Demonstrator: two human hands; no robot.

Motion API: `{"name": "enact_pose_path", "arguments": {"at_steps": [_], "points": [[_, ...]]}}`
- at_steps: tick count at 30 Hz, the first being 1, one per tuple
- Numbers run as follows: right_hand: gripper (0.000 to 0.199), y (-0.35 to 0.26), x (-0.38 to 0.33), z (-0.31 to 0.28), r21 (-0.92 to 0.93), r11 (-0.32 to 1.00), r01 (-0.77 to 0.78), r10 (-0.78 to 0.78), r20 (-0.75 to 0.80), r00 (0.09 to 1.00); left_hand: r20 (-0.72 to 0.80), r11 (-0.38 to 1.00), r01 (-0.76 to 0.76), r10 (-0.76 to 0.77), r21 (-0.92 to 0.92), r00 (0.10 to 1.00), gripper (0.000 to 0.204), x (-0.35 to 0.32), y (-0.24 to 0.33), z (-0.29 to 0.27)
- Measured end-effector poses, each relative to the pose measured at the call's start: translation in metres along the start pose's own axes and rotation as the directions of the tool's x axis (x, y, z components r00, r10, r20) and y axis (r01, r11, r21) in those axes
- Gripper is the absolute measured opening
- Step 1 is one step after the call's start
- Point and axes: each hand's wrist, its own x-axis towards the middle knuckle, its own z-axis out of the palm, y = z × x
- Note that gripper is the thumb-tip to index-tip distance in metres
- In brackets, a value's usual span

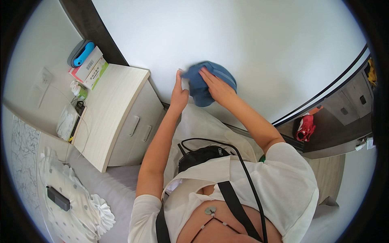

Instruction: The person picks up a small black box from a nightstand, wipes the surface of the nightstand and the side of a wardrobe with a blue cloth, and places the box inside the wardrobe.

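Observation:
A blue fabric cap point(221, 75), rounded and with a paler seam, is held up in front of the white panel. My right hand point(221, 90) grips it from the right, its fingers laid over the top of the fabric and the thumb hidden. At the cap's left edge my left hand point(179, 95) has its fingers pointing up and closed on the border. The part of the cap between the two hands is smeared by motion.
To the left stands a pale cabinet point(121, 93) bearing a box point(92, 71), a blue-and-grey device point(83, 54) and a pump bottle point(80, 92). A black bag point(202, 157) hangs at my front. Dark shelving point(328, 129) with a red item point(306, 127) is at right.

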Motion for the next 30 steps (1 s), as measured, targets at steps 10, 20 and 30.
{"name": "enact_pose_path", "arguments": {"at_steps": [10,20,30], "points": [[0.06,-0.008,0.039,-0.013,-0.05,0.991,0.123,-0.129,-0.168,0.977,0.02,0.995,0.056,-0.054,-0.079,0.998,0.077,-0.001,0.022,0.0],[0.043,0.024,-0.03,-0.067,-0.105,0.94,-0.324,0.296,-0.217,0.93,0.071,1.0,0.012,-0.014,0.029,0.997,0.077,-0.008,0.017,-0.004],[0.033,-0.004,0.039,-0.068,-0.081,0.992,-0.098,0.049,-0.469,0.882,0.03,0.993,0.039,-0.036,-0.109,0.999,0.081,-0.004,0.008,0.009]]}}
